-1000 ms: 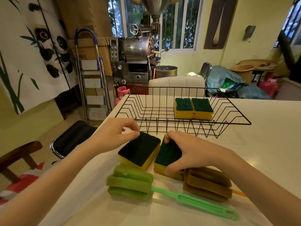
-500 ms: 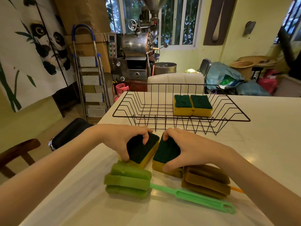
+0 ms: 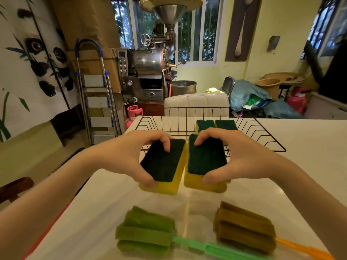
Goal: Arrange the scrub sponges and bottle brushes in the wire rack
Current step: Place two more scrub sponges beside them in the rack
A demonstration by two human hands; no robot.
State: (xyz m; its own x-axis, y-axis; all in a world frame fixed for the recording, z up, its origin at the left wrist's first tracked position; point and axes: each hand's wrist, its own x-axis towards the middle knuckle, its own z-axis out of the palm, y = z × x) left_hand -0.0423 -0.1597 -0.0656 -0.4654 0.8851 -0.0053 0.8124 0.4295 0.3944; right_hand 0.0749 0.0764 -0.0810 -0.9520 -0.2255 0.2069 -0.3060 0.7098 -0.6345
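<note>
Yellow scrub sponges sat pinched, one in the left hand (image 3: 129, 156), one in the right hand (image 3: 242, 158), thumbs underneath, fingertips on the green tops.

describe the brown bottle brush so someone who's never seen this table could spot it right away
On the white table, look at the near edge, below the right hand. The brown bottle brush lies there flat; its orange handle separates it from the green bottle brush to its left.

No readable text in view

The cardboard boxes (image 3: 88, 59) at far left show only faint, blurred print, and the control panel (image 3: 123, 61) on the metal machine (image 3: 152, 68) beside them has coloured buttons and a small display, none of it legible.
</note>
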